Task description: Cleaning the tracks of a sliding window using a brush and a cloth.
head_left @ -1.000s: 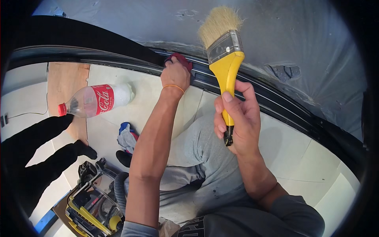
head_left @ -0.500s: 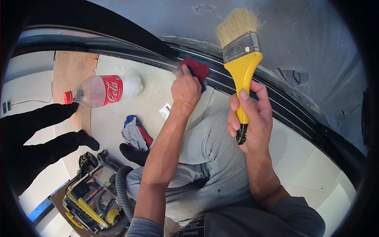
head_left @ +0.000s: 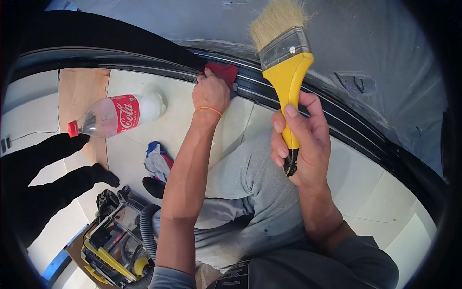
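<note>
My left hand (head_left: 211,92), with an orange band at its wrist, is closed on a dark red cloth (head_left: 224,72). It presses the cloth onto the black metal track (head_left: 269,94) at the floor's far edge, beside the end of a dark curved panel (head_left: 106,36). In my right hand (head_left: 310,139) is a wide paintbrush (head_left: 288,77) with a yellow handle, black at its end. Its pale bristles point up and away, and the fingers grip the lower handle. The brush is held up in front of the track; no contact with it shows.
On the left, a clear plastic bottle (head_left: 96,120) with red cap and label lies on the tiles. A grey, blue and red cloth (head_left: 158,161) is near my foot. A yellow and black machine with a hose (head_left: 148,226) stands lower left, near another person's dark-clothed legs (head_left: 62,183). Plastic sheeting (head_left: 356,48) covers the area beyond.
My left hand and the dark red cloth have shifted slightly left along the track. The view has moved a little too. The brush now leans slightly further left in my right hand.
</note>
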`<state>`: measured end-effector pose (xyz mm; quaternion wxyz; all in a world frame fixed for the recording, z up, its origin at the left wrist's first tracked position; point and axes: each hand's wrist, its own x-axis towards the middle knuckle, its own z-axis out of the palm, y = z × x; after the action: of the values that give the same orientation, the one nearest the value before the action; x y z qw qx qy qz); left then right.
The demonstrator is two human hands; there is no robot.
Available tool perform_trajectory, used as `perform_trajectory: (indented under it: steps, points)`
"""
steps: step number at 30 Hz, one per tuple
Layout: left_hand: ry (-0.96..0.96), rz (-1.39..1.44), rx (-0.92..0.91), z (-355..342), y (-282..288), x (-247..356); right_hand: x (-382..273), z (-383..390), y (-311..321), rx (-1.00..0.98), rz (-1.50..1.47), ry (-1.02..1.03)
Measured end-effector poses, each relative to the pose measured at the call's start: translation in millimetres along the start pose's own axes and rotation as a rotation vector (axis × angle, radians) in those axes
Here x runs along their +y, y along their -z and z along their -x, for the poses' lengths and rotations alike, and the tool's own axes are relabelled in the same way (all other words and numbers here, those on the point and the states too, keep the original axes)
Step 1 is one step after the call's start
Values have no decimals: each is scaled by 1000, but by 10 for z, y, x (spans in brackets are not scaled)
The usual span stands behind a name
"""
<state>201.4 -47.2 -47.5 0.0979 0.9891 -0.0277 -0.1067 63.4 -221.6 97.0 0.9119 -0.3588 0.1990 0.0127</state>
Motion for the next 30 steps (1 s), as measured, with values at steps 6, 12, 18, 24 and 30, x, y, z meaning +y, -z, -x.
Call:
perform_trajectory:
  steps: [6, 12, 18, 24, 30]
  points:
    - [-21, 7, -40, -7, 14, -43, 37, 19, -43, -11, 38, 10]
    - [-127, -28, 41, 269, -93, 249, 6, 27, -78, -8, -31, 3]
    - [-115, -89, -21, 248, -84, 262, -40, 19, 2, 7, -71, -17]
    - [-124, -113, 40, -18, -7, -155, 14, 11, -38, -37, -71, -14]
    - [-194, 7, -50, 373, -120, 415, -9, 16, -17, -20, -73, -28]
